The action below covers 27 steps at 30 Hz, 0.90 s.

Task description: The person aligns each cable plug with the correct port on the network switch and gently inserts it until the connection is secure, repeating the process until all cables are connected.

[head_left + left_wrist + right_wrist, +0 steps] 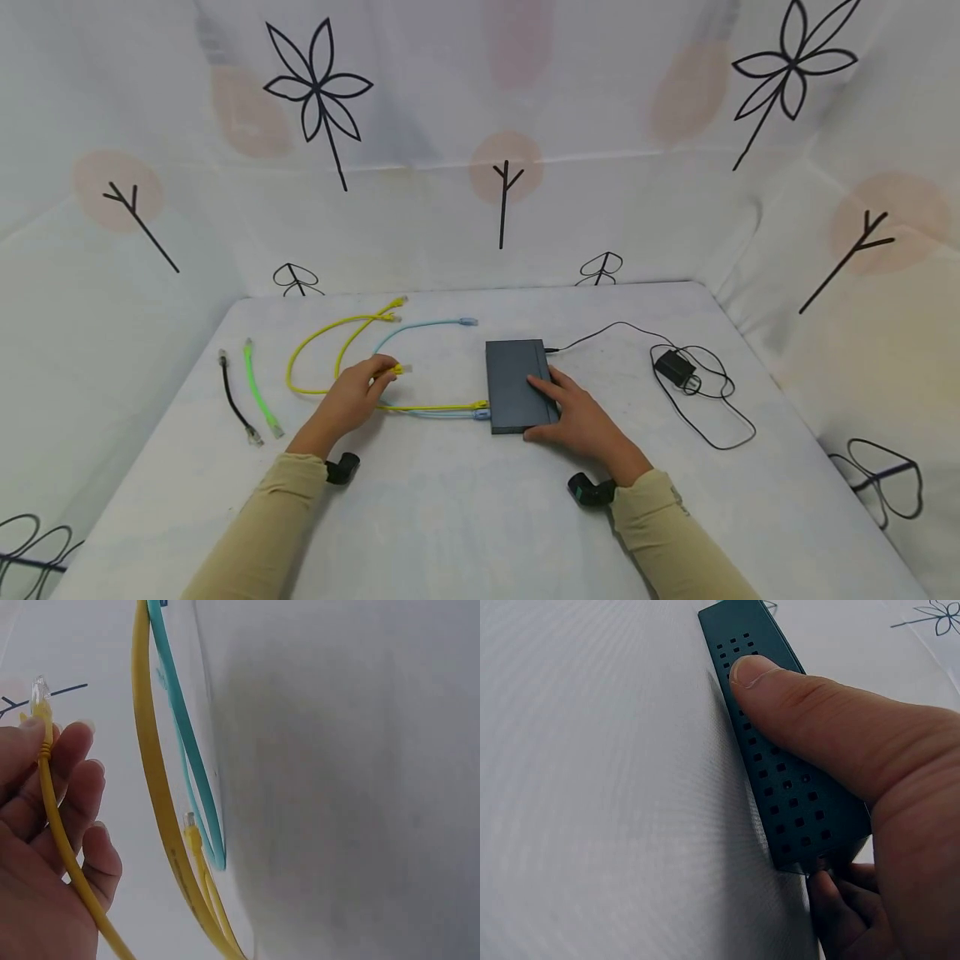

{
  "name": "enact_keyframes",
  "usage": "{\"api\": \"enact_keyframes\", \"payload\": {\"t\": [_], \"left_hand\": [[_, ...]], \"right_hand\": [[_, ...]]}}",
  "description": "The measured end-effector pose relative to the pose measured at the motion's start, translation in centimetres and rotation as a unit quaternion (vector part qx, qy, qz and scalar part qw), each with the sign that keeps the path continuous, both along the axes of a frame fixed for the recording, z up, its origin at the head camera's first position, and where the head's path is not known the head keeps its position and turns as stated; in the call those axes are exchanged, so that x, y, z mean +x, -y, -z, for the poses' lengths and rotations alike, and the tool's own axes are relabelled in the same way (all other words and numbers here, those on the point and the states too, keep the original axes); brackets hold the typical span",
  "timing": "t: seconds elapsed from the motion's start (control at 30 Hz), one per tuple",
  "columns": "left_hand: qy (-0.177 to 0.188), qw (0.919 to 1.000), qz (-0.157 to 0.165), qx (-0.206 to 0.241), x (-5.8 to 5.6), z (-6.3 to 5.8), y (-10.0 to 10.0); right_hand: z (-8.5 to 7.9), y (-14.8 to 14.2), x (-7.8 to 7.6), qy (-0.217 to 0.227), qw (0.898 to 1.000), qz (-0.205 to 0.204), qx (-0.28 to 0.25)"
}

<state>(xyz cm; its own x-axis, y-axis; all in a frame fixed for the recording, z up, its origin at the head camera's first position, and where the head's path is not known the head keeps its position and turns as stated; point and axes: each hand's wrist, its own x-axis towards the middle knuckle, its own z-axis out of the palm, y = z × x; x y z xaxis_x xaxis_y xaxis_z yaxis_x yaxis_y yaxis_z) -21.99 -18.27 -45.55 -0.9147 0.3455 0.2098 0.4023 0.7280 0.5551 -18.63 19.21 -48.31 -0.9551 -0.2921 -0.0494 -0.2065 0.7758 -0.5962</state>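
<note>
Head view looks forward and down; wrist views close

Bright, diffuse light fills the head view, with a soft shadow beside the left sleeve point(262, 521). Both wrist views look dimmer: a broad, hazy shadow greys the tabletop point(352, 780) in the left, a darker one edges the box point(784, 795) in the right.

white table point(465, 517), grey box point(517, 385) kinda mid, yellow cables point(375, 317), blue cable point(420, 323), green cable point(257, 392), black cable point(233, 401) all left, adapter point(675, 367) over right
</note>
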Motion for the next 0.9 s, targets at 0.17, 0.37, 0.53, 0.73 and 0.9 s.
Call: {"api": "enact_keyframes", "payload": {"t": [0.17,0.37,0.53,0.73,0.9], "left_hand": [[-0.027,0.9994,0.020,0.000,0.0,0.2,-0.7],[-0.030,0.9988,0.038,0.010,-0.1,0.2,-1.7],[-0.017,0.9989,0.043,0.004,-0.2,0.3,-2.7],[-0.022,0.9977,0.064,0.012,-0.2,0.4,-3.9],[-0.010,0.9977,0.067,0.006,-0.3,0.6,-4.9]], "right_hand": [[0.1,0.0,0.0,0.003,1.000,0.002,0.000],[0.1,0.0,0.0,0.001,1.000,0.000,0.001],[0.1,0.0,0.1,-0.001,1.000,-0.003,0.000],[0.1,-0.1,0.1,-0.003,1.000,-0.002,-0.001],[0.3,-0.1,0.1,-0.003,1.000,-0.001,0.002]]}}
